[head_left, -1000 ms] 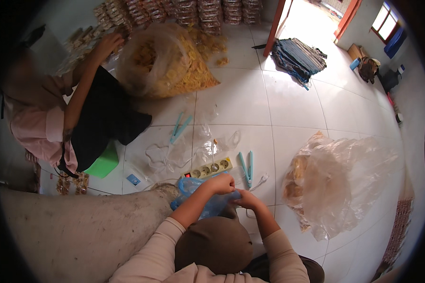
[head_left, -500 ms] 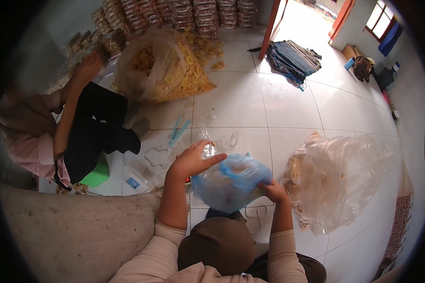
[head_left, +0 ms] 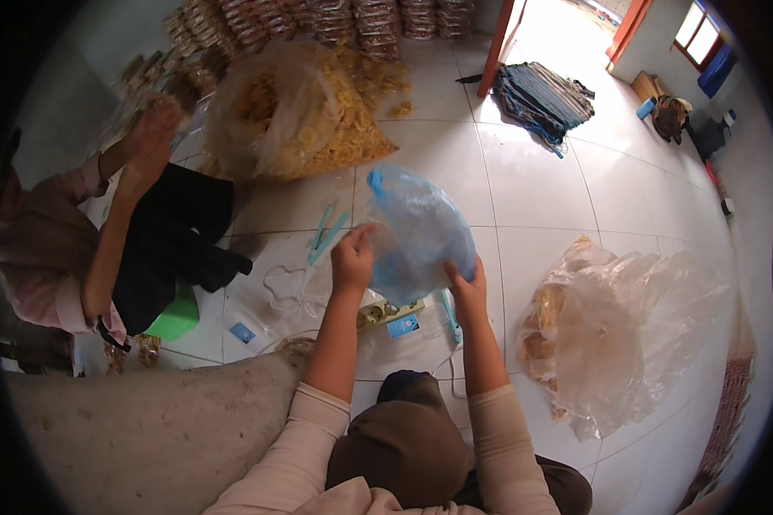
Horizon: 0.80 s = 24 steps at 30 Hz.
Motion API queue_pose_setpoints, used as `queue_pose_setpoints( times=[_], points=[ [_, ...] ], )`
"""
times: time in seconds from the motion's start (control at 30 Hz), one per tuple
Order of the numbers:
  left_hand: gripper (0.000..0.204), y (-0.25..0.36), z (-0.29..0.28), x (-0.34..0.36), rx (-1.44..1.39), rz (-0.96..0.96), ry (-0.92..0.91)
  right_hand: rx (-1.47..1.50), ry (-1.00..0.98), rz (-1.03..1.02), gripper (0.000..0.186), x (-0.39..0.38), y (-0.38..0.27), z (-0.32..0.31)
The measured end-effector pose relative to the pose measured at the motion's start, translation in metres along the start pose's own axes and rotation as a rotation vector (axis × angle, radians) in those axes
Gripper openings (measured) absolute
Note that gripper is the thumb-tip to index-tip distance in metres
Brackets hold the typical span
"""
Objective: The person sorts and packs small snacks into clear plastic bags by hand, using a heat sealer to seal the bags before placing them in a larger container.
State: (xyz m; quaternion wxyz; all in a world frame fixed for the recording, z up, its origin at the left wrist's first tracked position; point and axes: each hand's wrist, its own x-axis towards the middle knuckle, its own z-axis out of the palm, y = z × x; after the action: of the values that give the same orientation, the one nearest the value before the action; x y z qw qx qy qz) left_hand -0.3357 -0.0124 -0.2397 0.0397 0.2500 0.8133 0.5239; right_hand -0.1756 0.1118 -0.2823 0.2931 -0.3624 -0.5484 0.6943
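Observation:
A thin, see-through blue plastic bag [head_left: 425, 227] is held up and spread in front of me, above the floor. At its left edge, my left hand [head_left: 353, 259] is closed, its fingers pinching the plastic. My right hand [head_left: 467, 287] grips the lower right edge, thumb on the near side. Beneath the bag lie a power strip [head_left: 371, 316], a small blue card [head_left: 402, 326] and a light-blue strip-like tool [head_left: 449, 316] with a cord. Whether anything is inside the bag, I cannot tell.
A person [head_left: 56, 240] sits at left, hands raised. Beyond stands a big clear sack of yellow chips [head_left: 318, 129], with stacked packs [head_left: 378, 26] behind. To my right lies another clear sack [head_left: 618, 335]. Light-blue tongs-like strips [head_left: 322, 240] lie ahead; a grey-beige cushion-like mass [head_left: 146, 429] is at near left.
The blue bag has been lifted away from me and spread upright, uncovering the power strip and card. My left hand went from open to pinching its edge; my right hand moved left and farther out.

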Motion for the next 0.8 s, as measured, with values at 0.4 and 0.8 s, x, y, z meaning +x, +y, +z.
queue_pose_setpoints(
  times=[0.4,0.8],
  points=[
    [0.059,-0.075,0.006,-0.003,0.199,-0.093,-0.163,-0.283,-0.053,0.288,0.047,-0.051,0.035,-0.046],
    [0.09,0.104,0.004,-0.018,0.123,0.064,-0.413,-0.703,-0.477,-0.429,0.038,-0.186,-0.311,-0.067]
  ],
)
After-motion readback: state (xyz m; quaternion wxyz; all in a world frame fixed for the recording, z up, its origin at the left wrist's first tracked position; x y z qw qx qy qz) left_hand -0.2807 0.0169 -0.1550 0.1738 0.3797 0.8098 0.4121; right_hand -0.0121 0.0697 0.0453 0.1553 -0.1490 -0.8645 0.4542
